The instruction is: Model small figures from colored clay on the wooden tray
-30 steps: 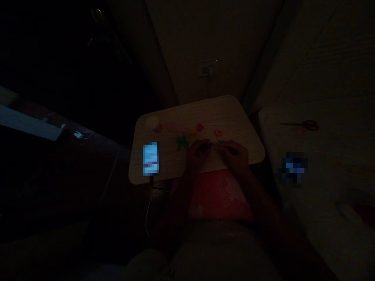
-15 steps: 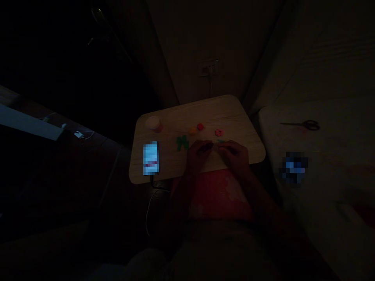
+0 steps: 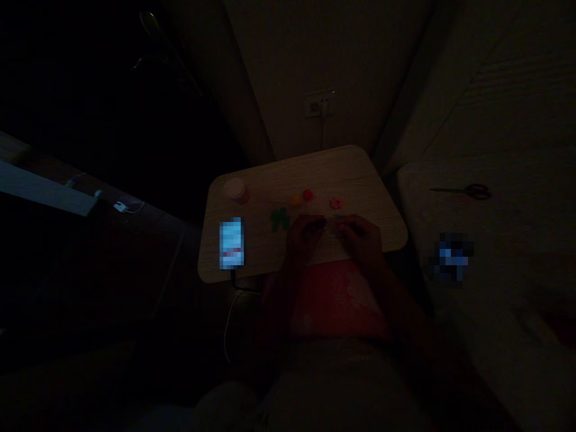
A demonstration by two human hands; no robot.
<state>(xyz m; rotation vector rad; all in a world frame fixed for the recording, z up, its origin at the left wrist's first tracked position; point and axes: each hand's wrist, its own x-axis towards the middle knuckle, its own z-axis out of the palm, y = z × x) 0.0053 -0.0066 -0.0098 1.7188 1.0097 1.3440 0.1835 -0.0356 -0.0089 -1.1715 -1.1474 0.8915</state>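
Note:
The scene is very dark. My left hand (image 3: 302, 235) is over the table's near part with fingers curled round a small dark purple lump (image 3: 320, 224). My right hand (image 3: 363, 237) is closed beside it, fingertips pinched; what they hold, if anything, is too dim to see. Just past those fingertips shows a small teal piece (image 3: 338, 216); I cannot tell whether it is held. A pink flower-like ring (image 3: 336, 204) lies beyond it. To the left are a red ball (image 3: 308, 195), a yellow-orange piece (image 3: 295, 200) and green leaf-like pieces (image 3: 279, 219).
On the small wooden table (image 3: 270, 174) stand a lidded tub (image 3: 236, 190) and a lit phone (image 3: 231, 243) with a cable below. Scissors (image 3: 468, 191) and a blurred-out device (image 3: 451, 258) lie on the pale surface at right. A wall socket (image 3: 320, 104) is behind the table.
My left hand has drawn slightly left, and the gap between the two hands' fingertips is a little wider. The things on the table lie as before.

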